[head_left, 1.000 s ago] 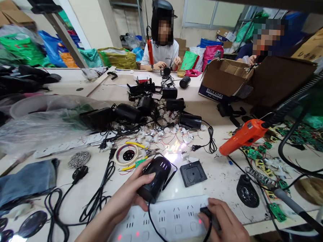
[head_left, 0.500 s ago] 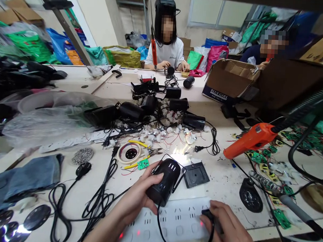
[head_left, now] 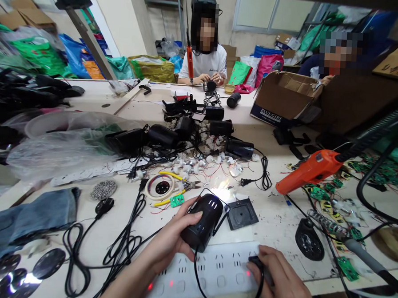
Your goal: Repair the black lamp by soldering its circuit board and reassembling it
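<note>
At the near edge of the bench, the left hand (head_left: 170, 243) wrapped its fingers round a black spotlight housing (head_left: 202, 221) resting just above the white power strip (head_left: 209, 274) — its lamp shining onto the table. The right hand (head_left: 280, 284) pinched the black plug (head_left: 257, 264) at a socket; a power test, I judged, calling next for a firm, straight grip on that plug.
</note>
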Demonstrator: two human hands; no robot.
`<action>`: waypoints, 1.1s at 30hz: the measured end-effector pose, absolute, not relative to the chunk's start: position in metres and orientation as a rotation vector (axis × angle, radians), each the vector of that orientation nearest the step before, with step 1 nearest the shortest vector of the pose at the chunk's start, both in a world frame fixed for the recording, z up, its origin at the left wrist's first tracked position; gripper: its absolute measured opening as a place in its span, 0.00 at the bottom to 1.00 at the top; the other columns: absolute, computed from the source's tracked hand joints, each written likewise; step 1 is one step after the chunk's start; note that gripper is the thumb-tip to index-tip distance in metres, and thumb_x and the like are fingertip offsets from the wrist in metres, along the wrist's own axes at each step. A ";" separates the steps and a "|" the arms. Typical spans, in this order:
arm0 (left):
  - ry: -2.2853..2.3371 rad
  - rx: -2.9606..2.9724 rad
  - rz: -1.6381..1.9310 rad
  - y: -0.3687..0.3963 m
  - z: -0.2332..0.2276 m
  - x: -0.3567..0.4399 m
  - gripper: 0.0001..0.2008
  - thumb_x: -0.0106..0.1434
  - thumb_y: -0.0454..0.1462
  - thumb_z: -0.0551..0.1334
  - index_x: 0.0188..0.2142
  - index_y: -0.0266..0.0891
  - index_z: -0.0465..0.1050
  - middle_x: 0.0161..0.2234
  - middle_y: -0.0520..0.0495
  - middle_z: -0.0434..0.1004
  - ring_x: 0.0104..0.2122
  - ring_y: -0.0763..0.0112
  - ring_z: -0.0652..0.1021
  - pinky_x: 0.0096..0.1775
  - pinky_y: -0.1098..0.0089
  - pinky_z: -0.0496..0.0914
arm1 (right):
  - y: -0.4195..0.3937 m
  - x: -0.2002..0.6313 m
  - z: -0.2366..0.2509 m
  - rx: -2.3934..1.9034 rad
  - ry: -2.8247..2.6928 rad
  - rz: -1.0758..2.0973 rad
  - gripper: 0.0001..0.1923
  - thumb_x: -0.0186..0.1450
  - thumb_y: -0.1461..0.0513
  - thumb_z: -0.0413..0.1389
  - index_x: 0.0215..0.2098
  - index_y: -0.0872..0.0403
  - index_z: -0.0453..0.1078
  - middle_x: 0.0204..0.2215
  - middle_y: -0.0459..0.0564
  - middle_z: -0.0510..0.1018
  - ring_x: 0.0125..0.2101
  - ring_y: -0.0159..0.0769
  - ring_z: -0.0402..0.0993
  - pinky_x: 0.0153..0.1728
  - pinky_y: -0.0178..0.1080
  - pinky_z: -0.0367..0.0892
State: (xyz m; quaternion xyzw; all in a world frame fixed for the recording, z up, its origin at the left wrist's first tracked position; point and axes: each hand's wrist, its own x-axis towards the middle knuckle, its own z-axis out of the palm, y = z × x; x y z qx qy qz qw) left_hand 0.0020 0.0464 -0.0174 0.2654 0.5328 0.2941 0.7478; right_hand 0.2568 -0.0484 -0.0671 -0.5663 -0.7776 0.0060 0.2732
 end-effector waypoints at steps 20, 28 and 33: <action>1.153 0.586 0.641 0.046 -0.019 0.000 0.35 0.61 0.44 0.62 0.65 0.52 0.51 0.42 0.44 0.69 0.25 0.72 0.73 0.17 0.73 0.73 | -0.049 0.253 -0.067 -1.530 -2.072 -0.004 0.13 0.75 0.54 0.47 0.40 0.54 0.67 0.38 0.54 0.77 0.35 0.37 0.79 0.35 0.32 0.76; 1.145 0.594 0.631 0.046 -0.025 -0.002 0.34 0.60 0.45 0.63 0.64 0.53 0.53 0.45 0.44 0.66 0.27 0.72 0.74 0.19 0.70 0.75 | -0.054 0.244 -0.065 -1.629 -1.994 0.089 0.13 0.75 0.54 0.46 0.41 0.54 0.66 0.40 0.55 0.76 0.39 0.39 0.77 0.39 0.37 0.76; 1.142 0.611 0.632 0.047 -0.023 -0.001 0.32 0.61 0.45 0.63 0.63 0.54 0.54 0.47 0.44 0.66 0.28 0.71 0.74 0.19 0.69 0.75 | -0.052 0.256 -0.063 -1.520 -1.995 0.156 0.10 0.74 0.59 0.47 0.43 0.55 0.68 0.41 0.56 0.76 0.41 0.40 0.77 0.41 0.38 0.76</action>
